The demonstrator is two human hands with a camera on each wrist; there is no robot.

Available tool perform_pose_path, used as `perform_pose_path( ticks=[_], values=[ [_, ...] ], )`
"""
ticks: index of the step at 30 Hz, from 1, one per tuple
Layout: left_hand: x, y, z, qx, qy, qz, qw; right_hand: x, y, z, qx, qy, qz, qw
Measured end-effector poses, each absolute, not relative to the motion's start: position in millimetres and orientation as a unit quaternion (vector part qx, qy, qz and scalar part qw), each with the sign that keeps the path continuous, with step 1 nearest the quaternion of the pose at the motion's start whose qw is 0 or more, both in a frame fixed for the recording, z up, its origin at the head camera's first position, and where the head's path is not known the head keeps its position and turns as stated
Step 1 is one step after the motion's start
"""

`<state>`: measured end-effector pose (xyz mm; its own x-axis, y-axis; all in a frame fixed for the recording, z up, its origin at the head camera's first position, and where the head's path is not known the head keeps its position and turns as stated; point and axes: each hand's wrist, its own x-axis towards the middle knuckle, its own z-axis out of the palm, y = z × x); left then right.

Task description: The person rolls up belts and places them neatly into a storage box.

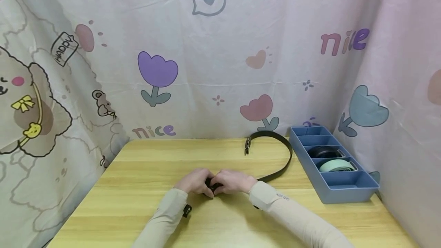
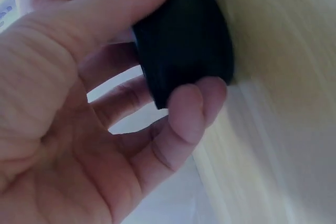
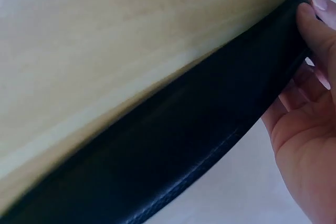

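A black belt point(image 1: 288, 158) stands on its edge on the table, curving back from the hands to its metal buckle point(image 1: 247, 146) near the rear edge. Its other end is a small rolled coil point(image 2: 184, 40) between both hands. My left hand point(image 1: 196, 181) grips this coil, thumb on one side and curled fingers around the other. Close beside it, my right hand point(image 1: 235, 181) pinches the strap point(image 3: 199, 103) where it meets the roll. In the head view the fingers hide most of the coil.
At the right of the wooden table point(image 1: 155, 156) stands a blue divided box point(image 1: 313, 175). One compartment holds a rolled black belt point(image 1: 324, 151), the one in front a rolled mint-green belt point(image 1: 335, 165). A patterned curtain point(image 1: 220, 68) hangs behind the table and at its sides.
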<state>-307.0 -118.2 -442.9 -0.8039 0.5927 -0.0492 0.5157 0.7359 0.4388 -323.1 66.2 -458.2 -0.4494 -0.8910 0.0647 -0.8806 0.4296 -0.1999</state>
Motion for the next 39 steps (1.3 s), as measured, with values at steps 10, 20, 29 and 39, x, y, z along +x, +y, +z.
perform_pose_path(
  ticks=[10, 20, 29, 39],
  values=[
    [-306.0, -121.0, -444.0, 0.293, 0.930, 0.210, 0.073, -320.6, 63.8, -456.7, -0.537, 0.839, -0.088, 0.000],
    [-306.2, -117.9, -446.6, 0.274, 0.937, 0.205, 0.073, -324.0, 69.0, -463.0, -0.528, 0.846, -0.073, -0.013],
    [-306.9, -116.5, -441.9, 0.271, 0.938, 0.200, 0.083, -323.4, 66.0, -460.1, -0.530, 0.845, -0.064, -0.035],
    [-305.2, -115.2, -440.9, 0.270, 0.945, 0.171, 0.065, -327.0, 65.3, -463.6, -0.547, 0.835, -0.048, -0.038]
  ],
)
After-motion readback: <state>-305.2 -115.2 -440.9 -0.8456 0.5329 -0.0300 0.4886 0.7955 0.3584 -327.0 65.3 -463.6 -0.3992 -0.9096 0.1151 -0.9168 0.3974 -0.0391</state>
